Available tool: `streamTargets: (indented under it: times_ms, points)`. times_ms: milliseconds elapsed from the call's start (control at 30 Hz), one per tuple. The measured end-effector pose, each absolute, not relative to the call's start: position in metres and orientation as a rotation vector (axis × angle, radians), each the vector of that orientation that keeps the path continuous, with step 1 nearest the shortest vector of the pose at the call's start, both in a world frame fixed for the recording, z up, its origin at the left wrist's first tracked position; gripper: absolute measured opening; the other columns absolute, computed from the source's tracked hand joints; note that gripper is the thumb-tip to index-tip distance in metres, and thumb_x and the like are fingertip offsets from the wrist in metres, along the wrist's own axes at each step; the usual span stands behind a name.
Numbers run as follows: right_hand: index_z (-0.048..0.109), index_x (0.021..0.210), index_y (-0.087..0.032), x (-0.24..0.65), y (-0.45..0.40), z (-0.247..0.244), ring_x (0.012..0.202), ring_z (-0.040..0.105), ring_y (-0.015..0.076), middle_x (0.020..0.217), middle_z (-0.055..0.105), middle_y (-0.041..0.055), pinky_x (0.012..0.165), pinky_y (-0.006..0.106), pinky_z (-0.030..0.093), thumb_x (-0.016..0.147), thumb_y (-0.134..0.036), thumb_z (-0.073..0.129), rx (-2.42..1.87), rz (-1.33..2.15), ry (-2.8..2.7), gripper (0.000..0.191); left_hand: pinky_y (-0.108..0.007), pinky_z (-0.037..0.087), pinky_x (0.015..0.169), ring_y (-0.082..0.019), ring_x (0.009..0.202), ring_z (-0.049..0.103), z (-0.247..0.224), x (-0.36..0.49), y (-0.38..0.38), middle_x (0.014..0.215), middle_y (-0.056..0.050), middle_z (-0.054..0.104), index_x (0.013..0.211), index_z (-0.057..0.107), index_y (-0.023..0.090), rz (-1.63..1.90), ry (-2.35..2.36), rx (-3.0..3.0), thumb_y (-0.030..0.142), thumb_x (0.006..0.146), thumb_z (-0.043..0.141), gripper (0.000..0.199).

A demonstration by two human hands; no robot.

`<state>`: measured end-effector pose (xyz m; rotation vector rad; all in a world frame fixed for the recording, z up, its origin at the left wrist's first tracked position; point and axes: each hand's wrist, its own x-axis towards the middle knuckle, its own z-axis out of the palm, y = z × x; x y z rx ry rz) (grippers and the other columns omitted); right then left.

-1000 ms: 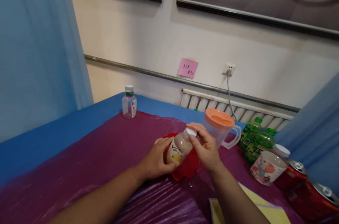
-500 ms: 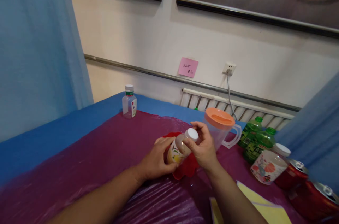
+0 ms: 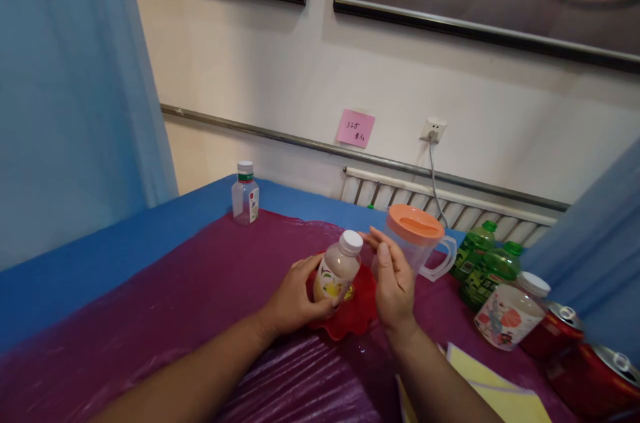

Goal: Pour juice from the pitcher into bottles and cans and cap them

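My left hand is wrapped round a clear plastic bottle with a white cap and a fruit label. The bottle leans a little to the right, above a red scallop-edged dish. Beside it, my right hand is raised with fingers apart and holds nothing. Just behind the right hand stands a clear pitcher with an orange lid. Part of the dish is hidden by the bottle and my left hand.
An upright clear bottle stands at the far left. Along the right are green bottles, a white-capped jar and red cans. Yellow cloth lies by my right forearm. A wall with a radiator is behind the table.
My right hand has come off the bottle's cap and moved slightly right, its fingers opening. The bottle, still in my left hand, has turned more upright and shifted left.
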<state>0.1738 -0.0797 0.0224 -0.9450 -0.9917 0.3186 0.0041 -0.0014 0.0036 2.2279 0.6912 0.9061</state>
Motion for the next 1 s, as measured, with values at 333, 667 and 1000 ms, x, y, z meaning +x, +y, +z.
streamTargets:
  times_ms: [333, 667, 1000]
  points:
    - [0.054, 0.140, -0.023, 0.171, -0.080, 0.029, 0.129, 0.059, 0.0231, 0.135, 0.066, 0.0118, 0.109, 0.045, 0.044, 0.102, -0.043, 0.052, -0.954, 0.409, -1.079, 0.044, -0.048, 0.046, 0.108, -0.032, 0.121, 0.063, 0.003, 0.006, -0.001, 0.132, -0.010, 0.069, 0.131, 0.059, 0.022, 0.902, 0.697, 2.243, 0.040, 0.071, 0.077, 0.064]
    - [0.057, 0.136, -0.023, 0.171, -0.076, 0.023, 0.124, 0.062, 0.0248, 0.135, 0.066, 0.0116, 0.107, 0.045, 0.047, 0.093, -0.041, 0.067, -0.861, 0.550, -1.034, 0.047, -0.048, 0.044, 0.108, -0.031, 0.118, 0.063, 0.000, 0.004, -0.001, 0.130, -0.009, 0.069, 0.133, 0.059, 0.022, 0.881, 0.641, 2.277, 0.036, 0.068, 0.079, 0.069]
    - [0.060, 0.120, -0.021, 0.166, -0.072, 0.015, 0.108, 0.065, 0.0230, 0.117, 0.068, 0.0096, 0.099, 0.042, 0.050, 0.081, -0.041, 0.080, -1.040, 0.329, -0.971, 0.048, -0.044, 0.044, 0.108, -0.029, 0.115, 0.063, 0.003, 0.005, -0.004, 0.127, -0.006, 0.070, 0.130, 0.060, 0.025, 0.866, 0.594, 2.330, 0.028, 0.069, 0.076, 0.063]
